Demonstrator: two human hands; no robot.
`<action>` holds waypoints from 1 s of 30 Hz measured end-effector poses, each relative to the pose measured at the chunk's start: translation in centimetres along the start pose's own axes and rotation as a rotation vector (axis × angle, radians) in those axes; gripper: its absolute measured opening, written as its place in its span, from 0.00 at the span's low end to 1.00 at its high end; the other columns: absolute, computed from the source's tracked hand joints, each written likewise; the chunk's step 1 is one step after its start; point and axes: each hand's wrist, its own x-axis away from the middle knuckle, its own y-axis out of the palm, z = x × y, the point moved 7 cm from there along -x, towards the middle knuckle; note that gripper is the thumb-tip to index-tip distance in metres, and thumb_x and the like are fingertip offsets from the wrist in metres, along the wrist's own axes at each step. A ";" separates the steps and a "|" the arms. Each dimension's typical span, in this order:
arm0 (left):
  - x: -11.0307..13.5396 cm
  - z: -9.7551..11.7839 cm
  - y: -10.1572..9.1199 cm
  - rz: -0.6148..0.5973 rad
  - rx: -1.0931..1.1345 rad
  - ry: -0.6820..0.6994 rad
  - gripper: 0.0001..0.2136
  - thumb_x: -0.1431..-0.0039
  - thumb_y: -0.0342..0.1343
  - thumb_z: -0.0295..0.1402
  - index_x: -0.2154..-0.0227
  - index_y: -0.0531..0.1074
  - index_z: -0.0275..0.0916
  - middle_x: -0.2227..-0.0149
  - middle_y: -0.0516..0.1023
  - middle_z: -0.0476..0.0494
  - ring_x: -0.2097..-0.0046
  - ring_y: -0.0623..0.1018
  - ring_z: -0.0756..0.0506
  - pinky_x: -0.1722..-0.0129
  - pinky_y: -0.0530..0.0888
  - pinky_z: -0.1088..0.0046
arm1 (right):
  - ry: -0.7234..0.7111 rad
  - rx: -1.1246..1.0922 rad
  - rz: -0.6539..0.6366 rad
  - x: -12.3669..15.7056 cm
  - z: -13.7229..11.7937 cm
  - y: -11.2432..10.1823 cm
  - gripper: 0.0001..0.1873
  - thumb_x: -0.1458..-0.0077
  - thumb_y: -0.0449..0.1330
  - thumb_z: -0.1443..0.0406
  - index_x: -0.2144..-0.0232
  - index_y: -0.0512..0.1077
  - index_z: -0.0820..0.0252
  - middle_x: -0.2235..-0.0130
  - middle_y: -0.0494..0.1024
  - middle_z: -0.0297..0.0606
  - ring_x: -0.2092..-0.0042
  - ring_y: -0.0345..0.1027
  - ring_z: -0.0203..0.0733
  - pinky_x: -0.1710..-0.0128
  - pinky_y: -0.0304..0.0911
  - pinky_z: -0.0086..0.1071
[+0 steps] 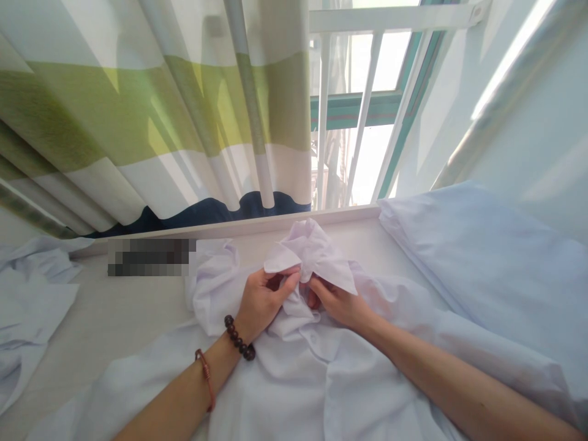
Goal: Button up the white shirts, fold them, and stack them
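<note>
A white button-up shirt (pixel 285 392) lies spread out in front of me, its collar end pointing away and its sleeves out to both sides. My left hand (pixel 269 294) pinches the cloth just under the left collar point, thumb against the fingers. Close beside it, my right hand (pixel 333 300) is closed on the shirt's front under the right collar point. The collar (pixel 307 251) stands up between and above both hands. Part of my right fingers is hidden by the collar and cloth. A button shows on the placket below the hands.
A folded white cloth (pixel 487 263) lies at the right, and more crumpled white fabric (pixel 32 306) at the left. A blurred-out dark object (pixel 149 257) sits by the back edge. Behind hang a green-and-white curtain (pixel 160 110) and white railing bars (pixel 362 116) before a window.
</note>
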 end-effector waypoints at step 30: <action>-0.1 -0.5 0.2 -0.035 0.020 -0.075 0.10 0.51 0.62 0.36 0.68 0.80 0.36 0.66 0.83 0.45 0.63 0.82 0.41 0.63 0.78 0.71 | -0.004 0.146 0.035 0.0 -0.4 -0.3 0.12 0.45 0.52 0.62 0.80 0.64 0.55 0.82 0.71 0.31 0.78 0.69 0.38 0.73 0.67 0.29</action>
